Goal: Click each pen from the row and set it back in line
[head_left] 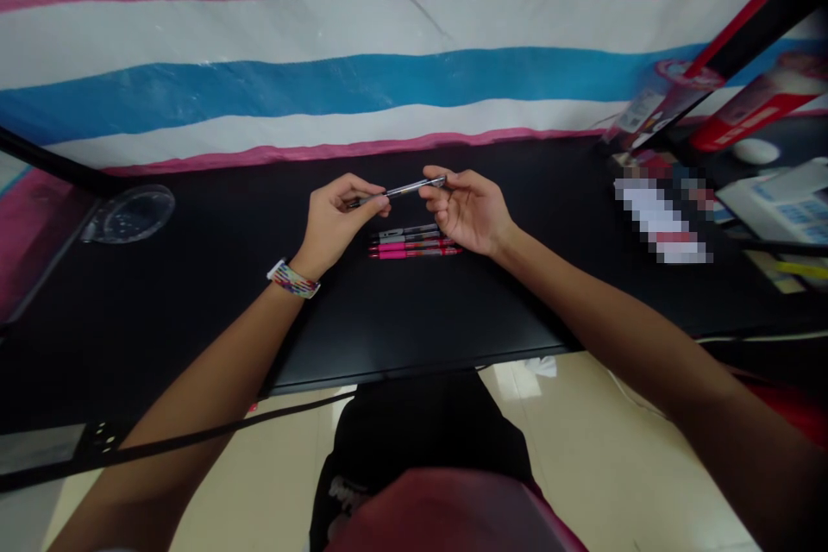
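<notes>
Striped sheeting [323, 86] in pink, white and blue is hanging behind a black bench [194, 302], which is filling the middle of the view. Near bench centre, a slim grey pen [404, 188] is being held just above the surface, tilted slightly upward toward 3 o'clock. Its 9 o'clock end is being pinched by the left hand [336, 224], grip closed on the barrel between thumb and fingertips. Its 3 o'clock end is being pinched by the right hand [469, 211], grip likewise closed on the pen. A beaded wristband [294, 279] is being worn on the left wrist. Directly beneath the held pen, toward 6 o'clock, four more pens [414, 243] are lying side by side on the bench, two grey and two pink. Far out at 9 o'clock, a clear round lid [133, 212] is resting. At 3 o'clock, boxes and papers [776, 198] are being kept, well apart from the hands.
</notes>
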The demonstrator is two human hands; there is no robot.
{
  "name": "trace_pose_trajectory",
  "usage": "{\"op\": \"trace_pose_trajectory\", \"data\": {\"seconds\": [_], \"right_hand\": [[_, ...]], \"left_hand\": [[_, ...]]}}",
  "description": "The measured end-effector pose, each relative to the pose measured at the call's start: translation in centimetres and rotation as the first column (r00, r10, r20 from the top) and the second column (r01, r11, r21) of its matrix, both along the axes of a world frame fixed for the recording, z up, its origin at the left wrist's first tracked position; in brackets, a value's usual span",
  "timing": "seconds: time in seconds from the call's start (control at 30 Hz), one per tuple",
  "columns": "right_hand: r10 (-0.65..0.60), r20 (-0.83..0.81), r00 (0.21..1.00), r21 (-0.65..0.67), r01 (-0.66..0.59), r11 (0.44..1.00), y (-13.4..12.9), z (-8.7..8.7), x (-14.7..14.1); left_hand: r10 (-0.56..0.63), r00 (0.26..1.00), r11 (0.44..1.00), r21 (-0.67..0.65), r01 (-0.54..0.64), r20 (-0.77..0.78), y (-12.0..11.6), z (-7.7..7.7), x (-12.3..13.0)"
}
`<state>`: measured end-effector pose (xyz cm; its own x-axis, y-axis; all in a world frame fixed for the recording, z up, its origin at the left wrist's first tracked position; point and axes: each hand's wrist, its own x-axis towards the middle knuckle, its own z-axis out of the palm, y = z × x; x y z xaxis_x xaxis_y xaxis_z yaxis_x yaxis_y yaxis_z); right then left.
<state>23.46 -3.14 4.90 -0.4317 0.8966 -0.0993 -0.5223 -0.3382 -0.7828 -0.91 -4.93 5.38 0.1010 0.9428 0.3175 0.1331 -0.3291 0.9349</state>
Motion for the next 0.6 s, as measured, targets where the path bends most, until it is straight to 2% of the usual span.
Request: {"op": "trace_pose_trajectory", "data": {"seconds": [0.3,0.47,0.6], "right_hand": [[-0.042,0.021,0.999,0.000,0.042,0.999,-0.35,0.54,-0.20],[-0.007,-0.001,1.000,0.022,0.007,1.000,0.00,0.01,-0.01],[-0.027,-0.024,0.999,-0.012,0.027,1.000,0.10,-0.08,-0.18]], "left_hand": [[-0.003,1.000,1.000,0.001,0.003,-0.003,-0.08,0.06,-0.04],[-0.013,1.000,1.000,-0.005,0.013,0.005,0.04,-0.22,-0.01],[-0.030,0.999,1.000,-0.006,0.030,0.028,0.05,-0.30,-0.01]]}}
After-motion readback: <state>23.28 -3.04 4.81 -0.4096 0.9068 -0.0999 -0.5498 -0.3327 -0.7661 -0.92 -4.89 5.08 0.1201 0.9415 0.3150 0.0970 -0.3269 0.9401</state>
